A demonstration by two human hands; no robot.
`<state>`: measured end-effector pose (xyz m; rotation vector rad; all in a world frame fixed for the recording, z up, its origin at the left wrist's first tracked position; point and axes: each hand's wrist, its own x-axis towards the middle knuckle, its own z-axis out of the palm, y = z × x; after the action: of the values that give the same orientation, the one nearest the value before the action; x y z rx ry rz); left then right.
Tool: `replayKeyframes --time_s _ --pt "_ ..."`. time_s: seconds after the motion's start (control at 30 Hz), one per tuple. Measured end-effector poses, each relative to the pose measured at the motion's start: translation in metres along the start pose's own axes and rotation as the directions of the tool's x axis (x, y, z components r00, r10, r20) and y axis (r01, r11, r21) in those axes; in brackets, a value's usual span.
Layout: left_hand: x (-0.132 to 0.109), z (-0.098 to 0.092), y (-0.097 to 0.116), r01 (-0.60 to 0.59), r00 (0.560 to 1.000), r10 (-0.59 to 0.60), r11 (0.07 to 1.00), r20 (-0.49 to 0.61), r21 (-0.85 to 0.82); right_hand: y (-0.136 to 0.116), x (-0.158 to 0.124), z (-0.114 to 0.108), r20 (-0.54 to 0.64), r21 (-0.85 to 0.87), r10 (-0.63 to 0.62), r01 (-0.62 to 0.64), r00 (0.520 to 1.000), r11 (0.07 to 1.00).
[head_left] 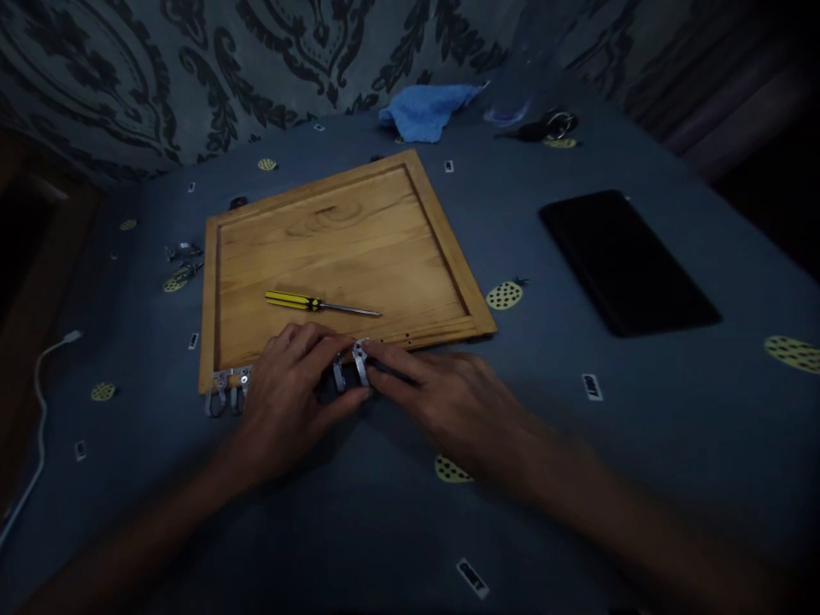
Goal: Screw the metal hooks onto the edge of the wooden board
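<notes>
A framed wooden panel (333,239) lies flat, with several metal hooks (221,393) along its front edge. My right hand (458,393) pinches a metal hook (360,363) between thumb and fingers at that edge, right of the others. My left hand (291,393) rests over the edge, its fingers curled on the wood and its thumb reaching toward the same hook; whether it grips anything is hard to see. Another hook (339,374) shows between the hands. On the panel, just beyond my left hand, lies a screwdriver (295,301) with a yellow and black handle. Small holes dot the edge to the right.
Loose metal hooks (185,252) lie left of the panel. A black tablet-like slab (628,260) is at the right. Toward the back sit a blue cloth (429,111) and keys on a ring (551,126). A white cable (43,401) runs along the left side.
</notes>
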<state>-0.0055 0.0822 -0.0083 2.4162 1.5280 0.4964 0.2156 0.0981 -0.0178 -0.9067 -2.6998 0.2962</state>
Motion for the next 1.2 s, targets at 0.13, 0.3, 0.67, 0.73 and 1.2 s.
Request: replayKeyframes --time_s 0.13,0.3,0.67,0.73,1.2 --pt "0.000 -0.001 0.000 -0.009 1.000 0.009 1.000 0.008 0.002 0.000 0.000 -0.001 0.020 -0.015 -0.001 0.001 1.000 1.000" --pt "-0.001 0.000 0.000 0.001 1.000 -0.001 1.000 0.006 0.027 0.000 0.000 0.000 0.002 0.005 0.017 -0.017 1.000 1.000" --pt "0.003 -0.028 -0.010 -0.025 0.992 0.035 0.996 -0.118 0.088 0.000 0.000 0.002 -0.044 -0.038 0.008 -0.010 0.999 0.999" --pt "0.009 -0.034 -0.022 0.005 0.989 0.009 0.996 -0.148 0.093 0.000 0.000 0.002 -0.059 -0.071 0.000 -0.005 0.998 0.997" --pt "0.013 -0.034 -0.064 0.022 1.000 -0.023 0.989 0.002 0.145 -0.001 0.004 0.003 -0.041 -0.085 0.006 -0.009 0.999 0.996"
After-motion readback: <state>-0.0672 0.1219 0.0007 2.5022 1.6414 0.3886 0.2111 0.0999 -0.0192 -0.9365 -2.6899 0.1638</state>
